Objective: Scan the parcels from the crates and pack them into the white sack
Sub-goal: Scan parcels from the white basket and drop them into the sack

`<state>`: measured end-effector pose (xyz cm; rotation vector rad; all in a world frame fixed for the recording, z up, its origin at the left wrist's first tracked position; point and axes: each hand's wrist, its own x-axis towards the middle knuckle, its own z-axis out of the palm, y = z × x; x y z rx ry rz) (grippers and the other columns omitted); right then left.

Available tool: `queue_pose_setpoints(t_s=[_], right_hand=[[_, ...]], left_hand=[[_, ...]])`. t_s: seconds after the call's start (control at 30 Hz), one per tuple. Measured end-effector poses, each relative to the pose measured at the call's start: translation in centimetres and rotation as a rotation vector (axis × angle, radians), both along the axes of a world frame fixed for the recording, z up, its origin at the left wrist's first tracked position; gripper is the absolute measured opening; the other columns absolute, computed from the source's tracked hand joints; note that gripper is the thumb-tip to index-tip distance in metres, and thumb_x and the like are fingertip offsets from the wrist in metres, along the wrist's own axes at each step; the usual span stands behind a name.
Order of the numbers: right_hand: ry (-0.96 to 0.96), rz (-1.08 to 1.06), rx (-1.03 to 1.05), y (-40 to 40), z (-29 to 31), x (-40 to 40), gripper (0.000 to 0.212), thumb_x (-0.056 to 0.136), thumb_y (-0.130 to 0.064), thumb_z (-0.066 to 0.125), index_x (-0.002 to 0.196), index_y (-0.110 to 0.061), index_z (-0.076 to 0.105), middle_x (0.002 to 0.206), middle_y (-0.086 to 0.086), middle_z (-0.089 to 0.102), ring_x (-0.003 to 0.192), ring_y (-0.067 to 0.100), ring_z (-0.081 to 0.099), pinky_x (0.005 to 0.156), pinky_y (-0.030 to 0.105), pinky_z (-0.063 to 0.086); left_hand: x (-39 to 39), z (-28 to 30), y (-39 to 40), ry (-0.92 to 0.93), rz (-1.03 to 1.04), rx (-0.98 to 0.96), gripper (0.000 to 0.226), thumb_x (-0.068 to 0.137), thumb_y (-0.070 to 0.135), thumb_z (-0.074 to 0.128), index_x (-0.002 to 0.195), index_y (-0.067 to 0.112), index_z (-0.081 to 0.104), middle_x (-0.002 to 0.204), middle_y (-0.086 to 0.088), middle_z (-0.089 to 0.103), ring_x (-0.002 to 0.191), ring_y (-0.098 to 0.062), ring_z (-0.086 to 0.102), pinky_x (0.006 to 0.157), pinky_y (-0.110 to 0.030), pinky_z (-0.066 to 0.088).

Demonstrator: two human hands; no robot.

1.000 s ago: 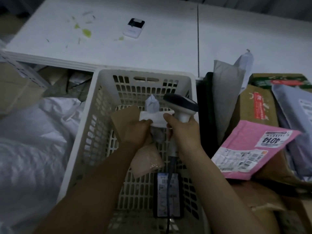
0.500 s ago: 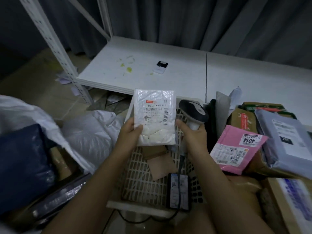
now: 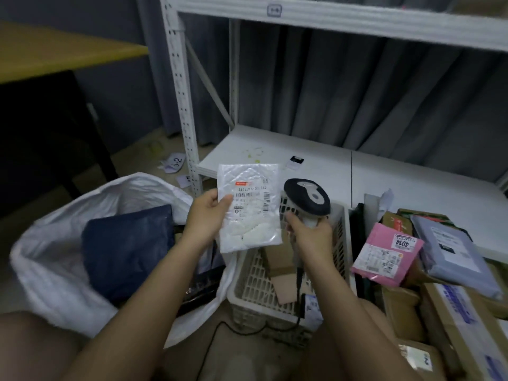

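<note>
— Head view, item one?
— Clear parcel [image 3: 248, 209], pinched in my left hand [image 3: 206, 215], above the white crate [image 3: 341, 243].
— Item two?
— Scanner [image 3: 306, 198], my right hand [image 3: 309, 237] wrapped round its handle; white sack [image 3: 55, 243] left of crate.

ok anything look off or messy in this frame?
Mostly no. The left hand holds the clear parcel upright and intact beside the scanner in the right hand. Oddities: paper slips lie on the floor by the shelf post, and yellowish specks mark the low white shelf.
</note>
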<state>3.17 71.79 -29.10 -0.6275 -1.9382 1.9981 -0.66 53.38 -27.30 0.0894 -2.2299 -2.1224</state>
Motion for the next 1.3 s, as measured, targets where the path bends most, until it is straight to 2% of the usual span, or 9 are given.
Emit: queue_pose_setpoints(t_s=[0.07, 0.13, 0.27, 0.4, 0.53, 0.73, 0.97, 1.17, 1.3], right_hand=[[0.0, 0.017, -0.037, -1.5, 1.0, 0.9, 0.029, 0.087, -0.02, 0.071, 0.112, -0.009, 0.062, 0.088, 0.007, 0.07, 0.074, 0.016, 0.066, 0.069, 0.032, 0.055], [-0.008, 0.133, -0.05, -2.9, 1.7, 2.0, 0.023, 0.087, -0.022, 0.071, 0.105, -0.01, 0.064, 0.069, -0.001, 0.067, 0.056, 0.009, 0.063, 0.053, 0.021, 0.05], [-0.077, 0.389, 0.063, -6.5, 2.3, 3.8, 0.01, 0.087, -0.019, 0.071, 0.087, -0.018, 0.061, 0.063, -0.001, 0.062, 0.055, 0.012, 0.058, 0.05, 0.022, 0.046], [-0.024, 0.439, 0.063, -8.8, 2.3, 5.1, 0.019, 0.085, -0.014, 0.073, 0.073, -0.016, 0.058, 0.052, -0.006, 0.054, 0.046, 0.005, 0.051, 0.044, 0.019, 0.041], [0.03, 0.438, 0.093, -9.7, 2.1, 6.1, 0.031, 0.081, -0.014, 0.078, 0.063, -0.011, 0.053, 0.045, -0.004, 0.049, 0.041, 0.007, 0.044, 0.045, 0.02, 0.038], [0.003, 0.358, 0.155, -10.4, 2.1, 6.1, 0.034, 0.08, -0.01, 0.077, 0.055, -0.012, 0.054, 0.039, -0.003, 0.048, 0.034, 0.007, 0.042, 0.039, 0.017, 0.035], [0.017, 0.378, 0.125, -11.0, 1.9, 5.4, 0.032, 0.079, -0.008, 0.077, 0.057, -0.01, 0.053, 0.043, 0.001, 0.048, 0.038, 0.009, 0.042, 0.04, 0.019, 0.036], [-0.107, 0.307, 0.111, -11.8, -0.6, 1.5, 0.016, 0.081, -0.015, 0.077, 0.077, -0.01, 0.063, 0.063, 0.008, 0.06, 0.049, 0.011, 0.055, 0.053, 0.029, 0.046], [-0.182, 0.219, 0.3, -12.4, -2.8, -3.6, 0.026, 0.079, -0.02, 0.079, 0.096, -0.007, 0.064, 0.096, 0.016, 0.07, 0.088, 0.03, 0.067, 0.077, 0.041, 0.053]], left_hand=[[0.8, 1.1, -1.8, -0.004, 0.085, 0.004, 0.01, 0.095, 0.014, 0.057, 0.097, 0.014, 0.066, 0.09, -0.002, 0.071, 0.077, -0.013, 0.068, 0.071, -0.029, 0.057], [1.3, 1.9, -3.6, -0.025, 0.132, -0.015, 0.01, 0.094, 0.015, 0.058, 0.096, 0.011, 0.067, 0.093, -0.009, 0.071, 0.085, -0.023, 0.069, 0.08, -0.039, 0.057], [1.8, 2.4, -6.3, -0.099, 0.139, -0.042, 0.016, 0.095, 0.015, 0.056, 0.104, 0.007, 0.067, 0.105, -0.013, 0.07, 0.098, -0.03, 0.066, 0.091, -0.048, 0.052], [1.9, 2.1, -8.5, -0.149, 0.109, -0.053, 0.019, 0.099, 0.016, 0.048, 0.106, 0.011, 0.065, 0.111, -0.013, 0.068, 0.1, -0.029, 0.065, 0.092, -0.048, 0.052], [2.2, 2.0, -9.6, -0.154, 0.075, -0.02, 0.021, 0.101, 0.017, 0.043, 0.102, 0.017, 0.064, 0.109, -0.01, 0.069, 0.093, -0.022, 0.067, 0.081, -0.04, 0.056], [2.3, 1.8, -10.5, -0.148, 0.082, 0.017, 0.021, 0.101, 0.018, 0.042, 0.1, 0.018, 0.063, 0.108, -0.008, 0.068, 0.102, -0.026, 0.065, 0.092, -0.045, 0.052], [2.2, 1.0, -11.7, -0.137, 0.089, 0.031, 0.021, 0.102, 0.02, 0.042, 0.104, 0.016, 0.062, 0.109, -0.007, 0.068, 0.097, -0.022, 0.065, 0.084, -0.037, 0.054], [1.9, -1.8, -15.9, -0.19, 0.259, -0.026, 0.022, 0.102, 0.021, 0.04, 0.104, 0.013, 0.06, 0.112, -0.012, 0.065, 0.106, -0.029, 0.062, 0.097, -0.048, 0.048], [1.2, -4.6, -18.9, -0.209, 0.403, -0.121, 0.024, 0.103, 0.022, 0.038, 0.103, 0.007, 0.057, 0.105, -0.013, 0.062, 0.107, -0.034, 0.058, 0.099, -0.049, 0.044]])
